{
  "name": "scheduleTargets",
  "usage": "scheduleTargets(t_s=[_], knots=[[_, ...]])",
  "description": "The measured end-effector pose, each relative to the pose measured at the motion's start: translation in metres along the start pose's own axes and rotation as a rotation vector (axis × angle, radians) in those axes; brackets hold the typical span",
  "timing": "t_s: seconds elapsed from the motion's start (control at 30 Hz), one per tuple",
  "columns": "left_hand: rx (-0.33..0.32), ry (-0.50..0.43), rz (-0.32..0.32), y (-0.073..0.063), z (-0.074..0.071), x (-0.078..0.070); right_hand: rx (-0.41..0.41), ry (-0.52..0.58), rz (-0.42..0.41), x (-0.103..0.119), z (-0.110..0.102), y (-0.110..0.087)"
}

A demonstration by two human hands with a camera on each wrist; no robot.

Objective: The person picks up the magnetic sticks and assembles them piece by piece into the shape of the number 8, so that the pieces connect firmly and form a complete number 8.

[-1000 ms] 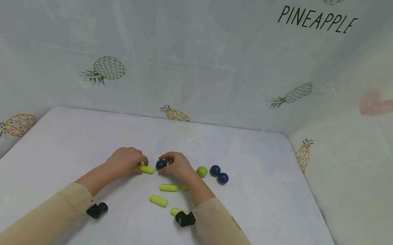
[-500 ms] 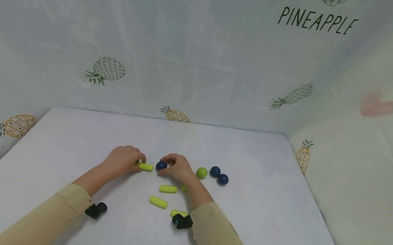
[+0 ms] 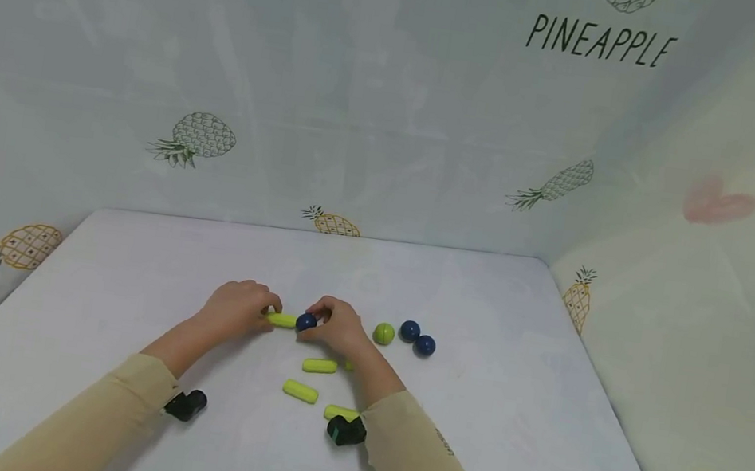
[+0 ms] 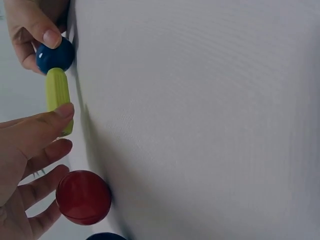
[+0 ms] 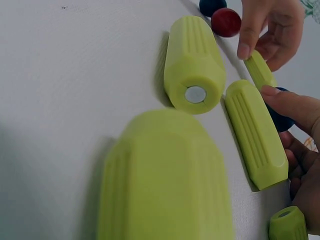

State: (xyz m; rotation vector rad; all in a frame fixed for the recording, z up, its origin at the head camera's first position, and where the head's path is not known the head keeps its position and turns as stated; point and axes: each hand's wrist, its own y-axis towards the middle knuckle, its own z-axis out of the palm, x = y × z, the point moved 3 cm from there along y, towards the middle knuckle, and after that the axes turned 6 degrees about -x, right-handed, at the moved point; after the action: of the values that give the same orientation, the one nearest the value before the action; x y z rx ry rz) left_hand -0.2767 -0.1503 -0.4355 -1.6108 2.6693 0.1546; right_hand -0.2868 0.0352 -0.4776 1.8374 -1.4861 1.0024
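My left hand pinches a yellow-green grooved rod between thumb and fingers. In my right hand is a dark blue ball, gripped by thumb and fingertips. The rod's far end meets the ball in the left wrist view. Below the left hand's lower fingers sits a red ball, with another blue ball partly cut off at that view's bottom edge. The left hand hides both in the head view. A silvery disc shows in the end of a loose rod.
Several more yellow-green rods, such as one rod and another rod, lie nearer on the white table. Right of the hands are a green ball and two blue balls. A pineapple-print cloth hangs behind.
The right hand's blue ball and the left hand's rod have come together; a gap showed between them earlier. Both hands keep their grip. The head view has shifted slightly.
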Motion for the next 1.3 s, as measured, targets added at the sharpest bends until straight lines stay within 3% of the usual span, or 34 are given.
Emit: scheduleTargets(t_s=[0.37, 0.57, 0.9, 1.17, 1.3], knots=[[0.032, -0.001, -0.012, -0.01, -0.003, 0.015, 0.024, -0.001, 0.016, 0.006, -0.003, -0.001], [0.005, 0.012, 0.015, -0.017, -0.007, 0.023, 0.035, -0.008, 0.032, 0.005, -0.004, -0.001], [0.017, 0.031, 0.001, -0.026, -0.009, 0.034, 0.036, 0.018, 0.021, 0.005, -0.005, -0.001], [0.047, 0.007, 0.005, -0.034, -0.012, 0.038, 0.039, 0.029, 0.013, 0.003, -0.002, -0.001], [0.026, -0.002, 0.009, -0.038, -0.013, 0.04, 0.032, 0.029, 0.019, 0.004, -0.003, -0.001]])
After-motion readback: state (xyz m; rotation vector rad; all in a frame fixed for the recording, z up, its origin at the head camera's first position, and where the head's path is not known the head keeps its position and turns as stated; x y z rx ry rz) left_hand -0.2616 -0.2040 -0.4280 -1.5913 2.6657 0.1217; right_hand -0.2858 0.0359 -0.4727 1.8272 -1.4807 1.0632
